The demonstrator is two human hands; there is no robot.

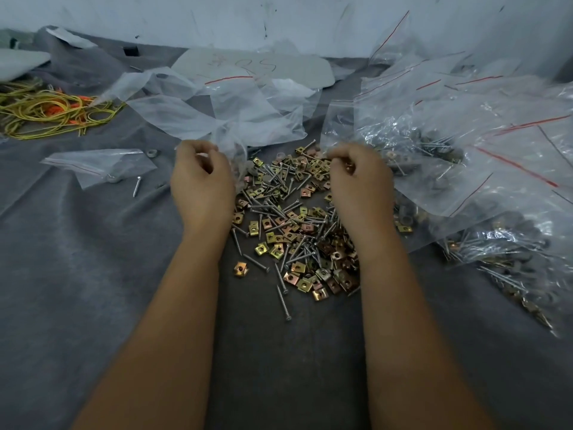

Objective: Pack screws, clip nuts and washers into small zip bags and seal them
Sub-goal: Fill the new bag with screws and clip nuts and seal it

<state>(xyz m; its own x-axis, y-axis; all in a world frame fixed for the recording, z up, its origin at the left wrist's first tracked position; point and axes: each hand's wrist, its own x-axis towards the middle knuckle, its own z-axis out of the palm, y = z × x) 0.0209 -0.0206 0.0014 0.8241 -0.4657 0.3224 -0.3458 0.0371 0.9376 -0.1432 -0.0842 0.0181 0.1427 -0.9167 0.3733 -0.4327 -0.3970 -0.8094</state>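
A matt, slightly fuzzy grey cloth (93, 274) is covering the whole work surface, creasing softly on the left. In the middle, slim screws (283, 297) of dull silvery metal are lying mixed with clip nuts (241, 269) whose yellow-gold plated metal is glinting with a faint rainbow sheen. On the right, filled zip bags (465, 169) of thin clear plastic are crinkling and shining glossily, their seals showing as thin red lines. Far centre, limp clear plastic bags (192, 116) are looking cloudier and smoother. Far left, thin yellow-green wires (46, 114) with smooth coating are lying tangled with orange bits. The far wall (279, 23) is looking matt, pale and scuffed.
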